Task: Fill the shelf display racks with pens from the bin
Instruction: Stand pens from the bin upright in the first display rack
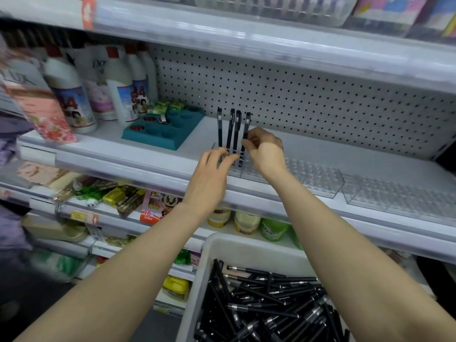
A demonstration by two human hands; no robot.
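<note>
A white shop shelf (320,149) with a pegboard (296,95) back carries a clear, studded plastic rack (315,176). My right hand (266,151) pinches the rightmost pen (247,124) mid-barrel, upright in the rack: light, stiff, slick, best held there. My left hand (212,174) touches the other standing pens (230,124) low down; whether it pinches, I cannot tell.

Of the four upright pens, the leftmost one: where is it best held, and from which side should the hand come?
I would pinch the leftmost pen on its upper barrel, coming from the left. It stands upright with its top half free; the next pen is close on its right, and the left hand hides its lower end.
</note>
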